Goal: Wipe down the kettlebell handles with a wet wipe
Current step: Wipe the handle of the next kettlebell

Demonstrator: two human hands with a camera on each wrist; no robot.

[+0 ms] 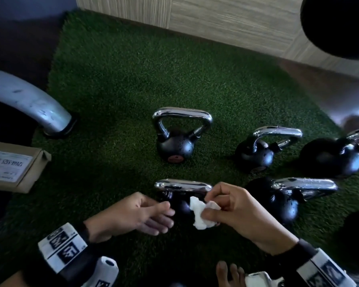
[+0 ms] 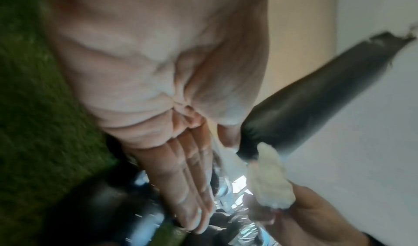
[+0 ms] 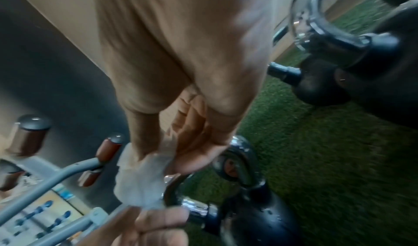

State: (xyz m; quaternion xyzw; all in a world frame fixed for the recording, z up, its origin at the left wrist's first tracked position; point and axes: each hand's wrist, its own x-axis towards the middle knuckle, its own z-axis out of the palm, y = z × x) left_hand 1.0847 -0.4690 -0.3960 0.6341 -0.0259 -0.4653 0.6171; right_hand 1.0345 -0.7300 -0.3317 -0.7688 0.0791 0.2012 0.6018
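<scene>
Several black kettlebells with chrome handles stand on green turf [image 1: 112,90]. The nearest kettlebell [image 1: 182,206] has its chrome handle [image 1: 180,184] just beyond my hands. My right hand [image 1: 226,208] pinches a crumpled white wet wipe [image 1: 201,216] between thumb and fingers, right beside that handle's right end. In the right wrist view the wipe [image 3: 140,182] hangs at the handle [image 3: 239,162]. My left hand [image 1: 153,216] reaches toward the wipe with straight fingers [image 2: 192,187], holding nothing; its fingertips lie over the kettlebell's body.
Other kettlebells stand behind [image 1: 175,139] and to the right [image 1: 257,150] [image 1: 286,201] [image 1: 332,156]. A curved grey machine leg [image 1: 29,104] and a cardboard box [image 1: 13,164] sit at the left. A wood-panel wall [image 1: 236,23] backs the turf. A white packet [image 1: 257,278] lies near my toes.
</scene>
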